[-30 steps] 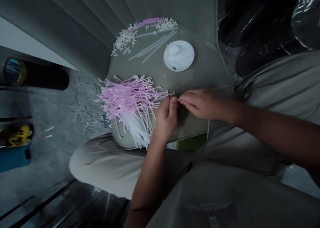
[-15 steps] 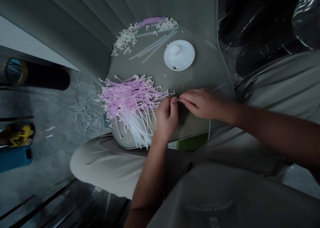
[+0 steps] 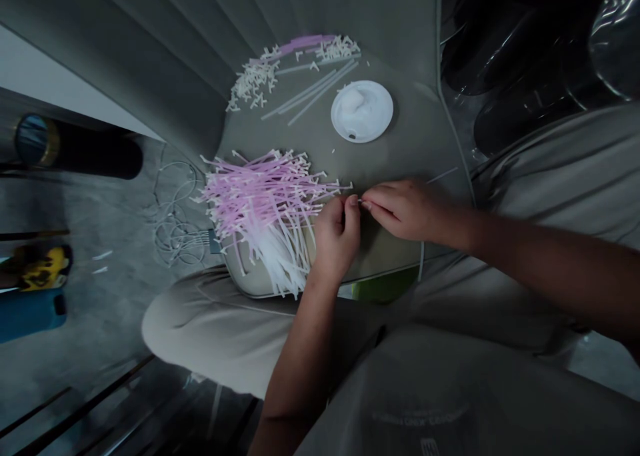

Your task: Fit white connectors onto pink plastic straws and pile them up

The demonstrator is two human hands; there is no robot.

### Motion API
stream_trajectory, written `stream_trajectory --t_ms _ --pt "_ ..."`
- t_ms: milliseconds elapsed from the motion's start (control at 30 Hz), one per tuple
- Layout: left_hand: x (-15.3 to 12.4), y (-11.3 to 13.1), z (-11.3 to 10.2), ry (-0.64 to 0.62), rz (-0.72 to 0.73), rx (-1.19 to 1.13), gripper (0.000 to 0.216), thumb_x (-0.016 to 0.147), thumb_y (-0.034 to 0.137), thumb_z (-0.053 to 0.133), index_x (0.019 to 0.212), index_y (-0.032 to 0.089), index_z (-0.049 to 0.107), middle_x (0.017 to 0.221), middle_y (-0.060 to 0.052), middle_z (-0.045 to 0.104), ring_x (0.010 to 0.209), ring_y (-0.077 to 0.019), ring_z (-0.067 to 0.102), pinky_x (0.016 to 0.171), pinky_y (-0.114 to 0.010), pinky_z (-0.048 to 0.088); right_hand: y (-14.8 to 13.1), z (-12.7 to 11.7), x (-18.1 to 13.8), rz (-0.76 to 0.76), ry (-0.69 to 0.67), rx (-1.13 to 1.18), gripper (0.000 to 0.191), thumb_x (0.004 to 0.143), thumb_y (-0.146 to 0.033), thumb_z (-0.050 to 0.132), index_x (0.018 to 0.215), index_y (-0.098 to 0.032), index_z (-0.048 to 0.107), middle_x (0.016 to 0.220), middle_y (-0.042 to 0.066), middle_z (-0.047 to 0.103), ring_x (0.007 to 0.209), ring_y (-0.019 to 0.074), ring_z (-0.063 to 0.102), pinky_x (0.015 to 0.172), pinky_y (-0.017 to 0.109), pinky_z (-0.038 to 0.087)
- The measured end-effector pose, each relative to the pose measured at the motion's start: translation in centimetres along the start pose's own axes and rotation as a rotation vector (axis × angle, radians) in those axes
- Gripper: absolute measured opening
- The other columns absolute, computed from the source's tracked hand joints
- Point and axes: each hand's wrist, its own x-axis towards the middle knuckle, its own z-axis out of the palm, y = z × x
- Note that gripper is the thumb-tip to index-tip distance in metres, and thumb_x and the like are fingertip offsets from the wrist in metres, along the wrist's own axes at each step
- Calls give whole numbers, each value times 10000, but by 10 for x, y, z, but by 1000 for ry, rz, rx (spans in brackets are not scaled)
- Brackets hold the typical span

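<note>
Left of the pink stem pile [image 3: 260,209], a coil of thin wire [image 3: 173,216] is laid on the grey floor [image 3: 100,336], and a dark flask [image 3: 80,153] is seen further out. Beyond the pile, white cut pieces [image 3: 253,83] and clear rods [image 3: 310,93] are scattered, and a white lid [image 3: 361,111] is placed past its right end. Just right of the pile, the left hand [image 3: 336,239] and the right hand [image 3: 413,209] are held close together, with a thin white stem [image 3: 359,201] pinched between them. The fingers [image 3: 353,201] of both hands are brought together and clamped on it. Further right, a crinkled clear plastic sheet [image 3: 530,63] is seen beyond the right forearm [image 3: 550,263].
</note>
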Motion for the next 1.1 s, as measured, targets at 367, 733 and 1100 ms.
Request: stream_trajectory --t_ms 367,733,1100 --pt "-1 -2 0 -42 29 61 376 985 406 365 691 197 468 620 17 476 607 -119 431 591 -268 306 3 7 -1 20 36 -41 307 972 -273 379 880 -150 645 814 74 693 717 164 569 654 298 296" --pt "-1 -3 0 -56 65 27 365 994 367 355 694 195 470 657 4 510 643 -122 468 612 -275 321 2 3 0 25 -3 -55 285 970 -252 390 883 -146 639 834 74 694 721 162 574 643 297 284" --pt "0 -3 0 -67 79 -2 370 991 349 372 675 185 469 634 14 494 619 -110 451 589 -265 310 3 5 -2 -14 7 -63 292 981 -246 375 902 -139 635 848 81 696 733 162 581 659 290 307"
